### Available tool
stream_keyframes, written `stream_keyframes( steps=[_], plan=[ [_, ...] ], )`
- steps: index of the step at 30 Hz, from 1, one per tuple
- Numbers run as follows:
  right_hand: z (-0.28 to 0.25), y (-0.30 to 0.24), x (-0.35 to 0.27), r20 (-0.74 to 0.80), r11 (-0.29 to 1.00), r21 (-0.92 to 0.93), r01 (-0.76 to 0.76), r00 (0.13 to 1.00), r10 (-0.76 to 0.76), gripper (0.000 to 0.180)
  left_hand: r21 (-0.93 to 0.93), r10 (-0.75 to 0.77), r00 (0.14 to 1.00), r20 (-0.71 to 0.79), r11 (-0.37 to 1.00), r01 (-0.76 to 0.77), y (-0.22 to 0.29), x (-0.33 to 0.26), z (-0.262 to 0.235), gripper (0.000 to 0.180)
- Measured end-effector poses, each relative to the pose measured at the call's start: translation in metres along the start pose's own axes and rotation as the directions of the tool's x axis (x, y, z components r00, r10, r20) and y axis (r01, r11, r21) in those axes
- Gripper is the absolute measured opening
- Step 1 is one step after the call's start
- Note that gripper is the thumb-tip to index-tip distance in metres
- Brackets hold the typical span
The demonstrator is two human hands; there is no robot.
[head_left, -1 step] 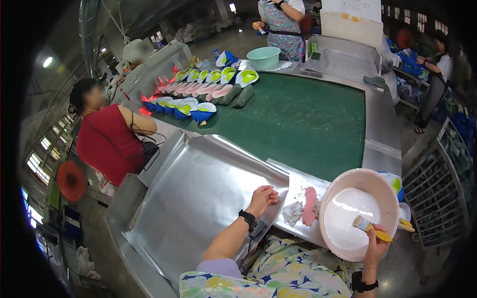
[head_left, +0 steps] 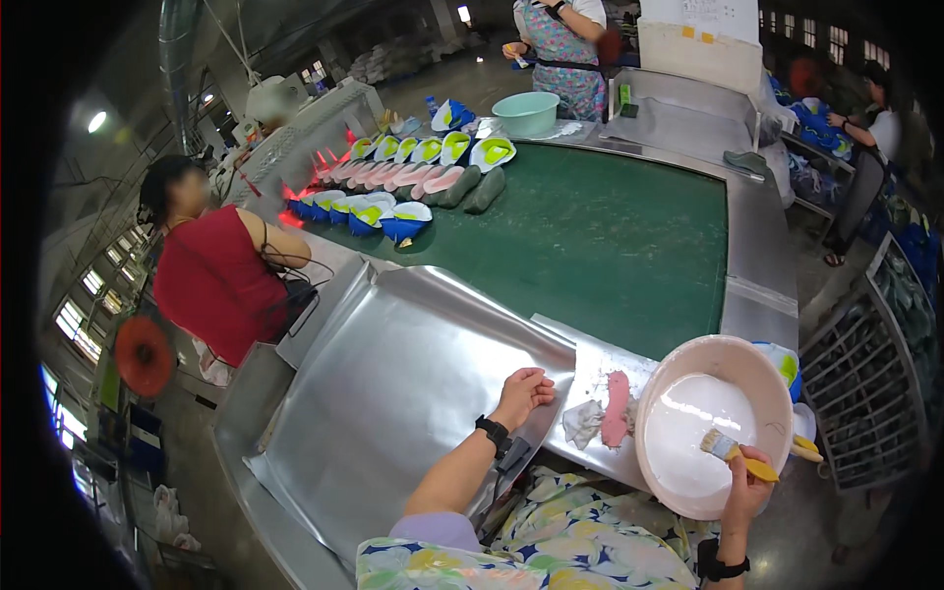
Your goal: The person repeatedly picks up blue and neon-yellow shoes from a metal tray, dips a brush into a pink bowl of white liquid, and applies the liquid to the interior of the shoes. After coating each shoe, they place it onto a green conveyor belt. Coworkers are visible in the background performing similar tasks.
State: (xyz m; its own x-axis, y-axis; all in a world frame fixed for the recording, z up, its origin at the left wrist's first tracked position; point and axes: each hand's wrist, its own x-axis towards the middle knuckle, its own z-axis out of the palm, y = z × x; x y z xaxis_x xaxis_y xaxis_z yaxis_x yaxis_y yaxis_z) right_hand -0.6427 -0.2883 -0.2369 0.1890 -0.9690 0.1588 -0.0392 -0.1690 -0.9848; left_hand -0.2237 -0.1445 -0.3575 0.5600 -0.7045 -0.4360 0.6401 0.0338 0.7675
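Note:
My right hand (head_left: 745,492) grips a paintbrush (head_left: 755,468) by its yellow handle. The bristles hang over the white liquid in a pale pink basin (head_left: 787,393) at the lower right. Left of the basin, my left hand (head_left: 524,395) rests at the edge of the shiny metal tray (head_left: 393,393), its fingers loosely curled in with nothing seen in them. Between that hand and the basin, a crumpled grey-white cloth (head_left: 584,423) and a pink insole-shaped piece (head_left: 616,408) lie on a white-smeared metal ledge (head_left: 592,364).
A green conveyor belt (head_left: 590,236) carries rows of blue-and-yellow shoe uppers (head_left: 403,224), pink soles (head_left: 442,180) and dark soles (head_left: 484,192). A person in red (head_left: 216,275) sits at the left; another in a patterned apron (head_left: 568,88) stands behind a green basin (head_left: 526,116). A slatted rack (head_left: 865,364) stands at right.

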Motion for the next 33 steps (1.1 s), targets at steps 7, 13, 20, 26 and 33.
stream_keyframes(
  steps=[7,13,20,26,33],
  plan=[
    [0.000,0.001,0.001,-0.002,0.999,-0.003,0.045,0.999,-0.045,0.018,0.005,-0.005,1.000,0.014,1.000,0.005,0.000,0.003,0.007,0.021],
    [-0.005,0.018,0.005,0.020,0.997,-0.053,0.054,0.998,-0.053,0.016,-0.017,0.000,1.000,0.010,1.000,0.000,-0.003,0.003,-0.001,0.022],
    [-0.002,-0.003,0.005,-0.010,0.993,-0.120,0.007,1.000,-0.008,0.019,0.037,-0.008,1.000,-0.023,0.999,0.008,0.007,0.000,0.014,0.024],
    [0.010,-0.045,0.000,0.023,0.970,-0.244,-0.016,0.999,0.022,0.022,0.020,-0.015,1.000,0.015,1.000,0.015,-0.003,-0.001,0.003,0.020],
    [0.003,-0.033,0.001,0.040,0.981,-0.191,-0.037,0.998,0.046,0.022,0.021,-0.006,1.000,0.010,1.000,0.006,0.000,-0.002,0.006,0.019]
  ],
)
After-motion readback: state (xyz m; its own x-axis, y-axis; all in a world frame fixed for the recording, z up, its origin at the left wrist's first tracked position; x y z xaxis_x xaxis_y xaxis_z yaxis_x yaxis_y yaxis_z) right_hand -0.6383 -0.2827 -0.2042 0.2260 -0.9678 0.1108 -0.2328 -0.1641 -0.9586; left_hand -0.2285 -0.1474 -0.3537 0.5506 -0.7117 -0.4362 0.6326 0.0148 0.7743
